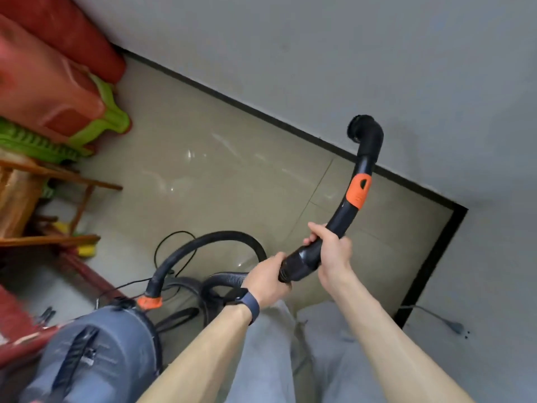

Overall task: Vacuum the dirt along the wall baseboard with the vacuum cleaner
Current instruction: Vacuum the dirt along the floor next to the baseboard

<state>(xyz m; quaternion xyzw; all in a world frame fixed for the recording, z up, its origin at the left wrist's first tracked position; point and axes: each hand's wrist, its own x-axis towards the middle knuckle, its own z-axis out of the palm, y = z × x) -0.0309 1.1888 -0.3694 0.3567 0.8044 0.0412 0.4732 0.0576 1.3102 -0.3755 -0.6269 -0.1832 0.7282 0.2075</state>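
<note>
Gripping hose (pixel 231 279) end with left hand (pixel 268 276) at 6 o'clock; clasping curved tube (pixel 353 199) with right hand (pixel 331 251) just beyond. Holding nozzle (pixel 363 129) at 1 o'clock, seen against wall (pixel 319 53) above baseboard (pixel 261 110). Trailing back to vacuum (pixel 96 350) at 7 o'clock.

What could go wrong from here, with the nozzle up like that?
1. The brush nozzle looks raised off the floor, not on the baseboard; swinging it down could knock the wall.
2. The hose loops and a thin cord lie by the person's legs: likely a trip or snag hazard.
3. The left hand grips the hose end, the right hand the curved handle; twisting might loosen that joint.
</note>
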